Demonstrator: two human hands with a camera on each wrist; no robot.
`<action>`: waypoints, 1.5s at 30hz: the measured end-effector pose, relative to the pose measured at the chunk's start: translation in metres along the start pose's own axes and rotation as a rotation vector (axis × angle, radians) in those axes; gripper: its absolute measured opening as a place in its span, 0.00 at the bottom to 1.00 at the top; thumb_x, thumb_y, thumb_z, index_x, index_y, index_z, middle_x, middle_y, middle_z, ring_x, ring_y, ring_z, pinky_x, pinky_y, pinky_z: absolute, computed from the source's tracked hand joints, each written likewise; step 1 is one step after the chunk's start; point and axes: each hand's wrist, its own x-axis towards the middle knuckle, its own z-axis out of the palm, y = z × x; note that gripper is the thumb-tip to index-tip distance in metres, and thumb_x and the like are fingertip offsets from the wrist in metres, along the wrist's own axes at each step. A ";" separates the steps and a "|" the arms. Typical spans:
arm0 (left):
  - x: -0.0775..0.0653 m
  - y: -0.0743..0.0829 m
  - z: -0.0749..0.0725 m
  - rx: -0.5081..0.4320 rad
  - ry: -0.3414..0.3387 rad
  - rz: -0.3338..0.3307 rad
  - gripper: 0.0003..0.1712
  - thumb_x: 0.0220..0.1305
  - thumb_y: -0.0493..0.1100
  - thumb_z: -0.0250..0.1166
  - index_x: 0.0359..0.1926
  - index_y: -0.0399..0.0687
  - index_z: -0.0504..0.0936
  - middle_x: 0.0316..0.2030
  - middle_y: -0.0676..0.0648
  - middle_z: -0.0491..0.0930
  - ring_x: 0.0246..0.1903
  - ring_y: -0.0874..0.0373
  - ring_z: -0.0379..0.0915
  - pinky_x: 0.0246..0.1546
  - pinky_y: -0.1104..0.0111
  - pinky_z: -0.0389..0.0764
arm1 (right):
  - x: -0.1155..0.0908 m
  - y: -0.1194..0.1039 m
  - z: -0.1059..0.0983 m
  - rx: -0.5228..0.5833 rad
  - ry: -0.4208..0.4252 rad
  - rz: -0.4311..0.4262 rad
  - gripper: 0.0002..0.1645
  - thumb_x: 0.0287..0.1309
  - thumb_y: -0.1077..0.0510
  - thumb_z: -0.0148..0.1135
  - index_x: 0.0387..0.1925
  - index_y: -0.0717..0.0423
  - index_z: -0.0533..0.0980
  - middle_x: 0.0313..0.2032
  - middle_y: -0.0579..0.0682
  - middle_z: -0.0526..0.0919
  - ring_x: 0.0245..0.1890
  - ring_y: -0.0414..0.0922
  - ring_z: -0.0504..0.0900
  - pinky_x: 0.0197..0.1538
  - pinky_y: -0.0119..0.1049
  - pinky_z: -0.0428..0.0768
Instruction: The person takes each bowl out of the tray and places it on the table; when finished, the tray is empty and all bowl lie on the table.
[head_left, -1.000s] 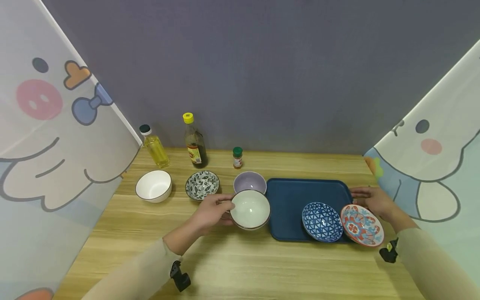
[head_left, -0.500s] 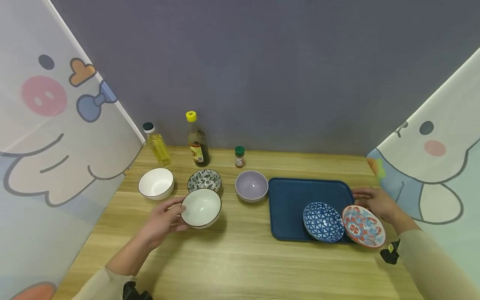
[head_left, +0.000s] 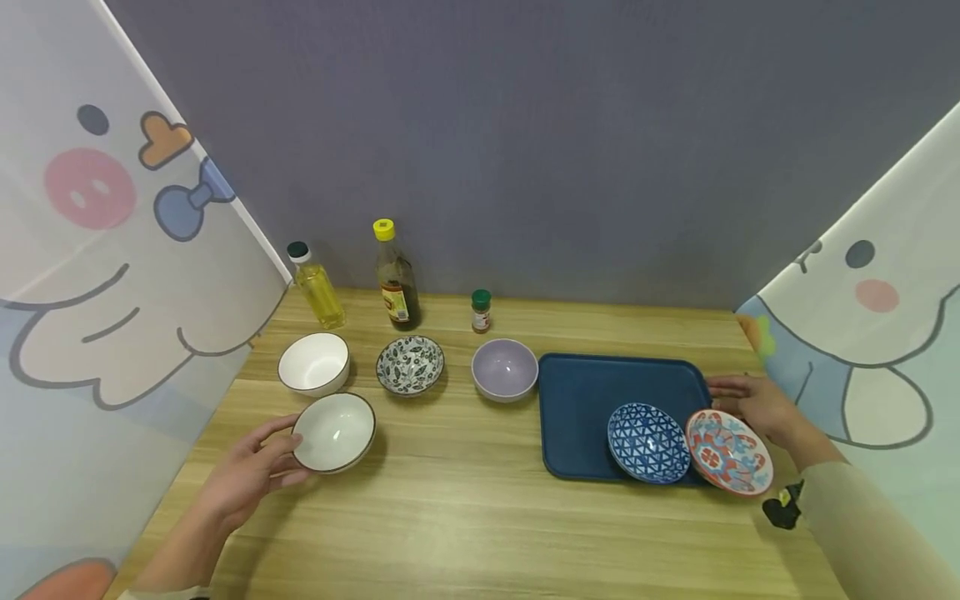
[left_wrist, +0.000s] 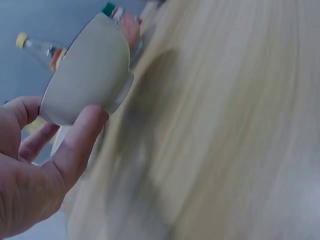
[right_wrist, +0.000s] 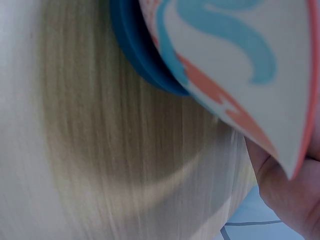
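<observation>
My left hand (head_left: 251,467) pinches a white bowl with a dark rim (head_left: 335,432) by its left side. The left wrist view shows fingers (left_wrist: 80,142) against the outer wall of this bowl (left_wrist: 90,72), which is raised over the table. My right hand (head_left: 757,407) lies at the right edge of the dark blue tray (head_left: 577,400), its fingers loosely bent. A red, white and blue patterned bowl (head_left: 727,452) overhangs that edge, tilted, and partly hides the hand. A blue-and-white triangle-patterned bowl (head_left: 648,443) sits on the tray beside it.
Another white bowl (head_left: 313,364), a leaf-patterned bowl (head_left: 410,366) and a lilac bowl (head_left: 505,370) stand in a row left of the tray. Behind them are an oil bottle (head_left: 321,296), a dark sauce bottle with a yellow cap (head_left: 397,287) and a green-capped jar (head_left: 481,312).
My left hand has carried the white bowl leftward from in front of the lilac bowl, past the leaf-patterned one, to in front of the other white bowl. The right hand stays put.
</observation>
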 end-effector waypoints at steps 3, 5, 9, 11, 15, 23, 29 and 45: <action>-0.002 -0.009 -0.015 -0.008 0.006 0.011 0.16 0.78 0.39 0.58 0.61 0.59 0.77 0.48 0.43 0.78 0.39 0.51 0.87 0.45 0.58 0.90 | 0.000 0.001 -0.001 -0.001 -0.001 0.004 0.31 0.68 0.72 0.56 0.69 0.78 0.64 0.64 0.78 0.71 0.40 0.21 0.78 0.41 0.33 0.88; -0.003 -0.014 -0.024 -0.005 0.019 0.003 0.16 0.77 0.40 0.59 0.59 0.63 0.78 0.49 0.44 0.77 0.39 0.51 0.87 0.46 0.58 0.90 | 0.000 0.003 -0.001 0.005 0.001 0.007 0.31 0.68 0.72 0.56 0.69 0.78 0.64 0.64 0.78 0.71 0.40 0.21 0.78 0.41 0.33 0.88; -0.004 -0.023 -0.039 -0.004 0.053 -0.008 0.16 0.77 0.40 0.59 0.58 0.66 0.77 0.49 0.46 0.77 0.39 0.52 0.87 0.46 0.58 0.90 | 0.001 0.005 -0.001 0.025 -0.001 0.014 0.31 0.66 0.74 0.54 0.69 0.79 0.63 0.64 0.79 0.71 0.40 0.21 0.79 0.42 0.34 0.88; -0.004 -0.027 -0.045 -0.005 0.054 -0.009 0.16 0.78 0.40 0.59 0.59 0.65 0.76 0.48 0.47 0.78 0.39 0.52 0.87 0.46 0.57 0.90 | 0.001 0.005 0.000 0.027 0.002 0.013 0.31 0.65 0.75 0.53 0.69 0.79 0.63 0.64 0.79 0.71 0.40 0.21 0.79 0.42 0.34 0.88; -0.004 -0.032 -0.055 -0.016 0.052 -0.010 0.17 0.78 0.40 0.57 0.60 0.65 0.73 0.47 0.49 0.79 0.39 0.52 0.87 0.45 0.57 0.90 | 0.002 0.004 0.000 -0.002 0.010 0.005 0.30 0.68 0.72 0.56 0.68 0.78 0.65 0.63 0.78 0.73 0.40 0.21 0.79 0.41 0.34 0.88; -0.005 -0.034 -0.063 -0.040 0.009 -0.025 0.17 0.79 0.41 0.57 0.61 0.68 0.71 0.47 0.53 0.81 0.43 0.53 0.87 0.48 0.57 0.89 | 0.002 0.001 0.000 -0.038 0.023 -0.002 0.30 0.71 0.64 0.60 0.68 0.76 0.67 0.62 0.76 0.74 0.40 0.19 0.76 0.40 0.31 0.87; -0.006 -0.035 -0.066 -0.082 -0.055 -0.023 0.17 0.80 0.41 0.55 0.60 0.71 0.72 0.48 0.55 0.83 0.45 0.52 0.87 0.49 0.56 0.88 | 0.001 0.000 0.000 -0.039 0.019 0.003 0.30 0.71 0.64 0.60 0.68 0.77 0.67 0.63 0.76 0.74 0.40 0.20 0.77 0.40 0.32 0.87; -0.006 -0.004 -0.065 0.145 0.043 0.132 0.14 0.78 0.40 0.58 0.57 0.62 0.79 0.48 0.68 0.82 0.46 0.71 0.82 0.43 0.71 0.88 | -0.002 -0.006 -0.001 -0.034 0.009 0.016 0.31 0.71 0.63 0.61 0.68 0.76 0.66 0.63 0.75 0.73 0.40 0.20 0.77 0.40 0.32 0.87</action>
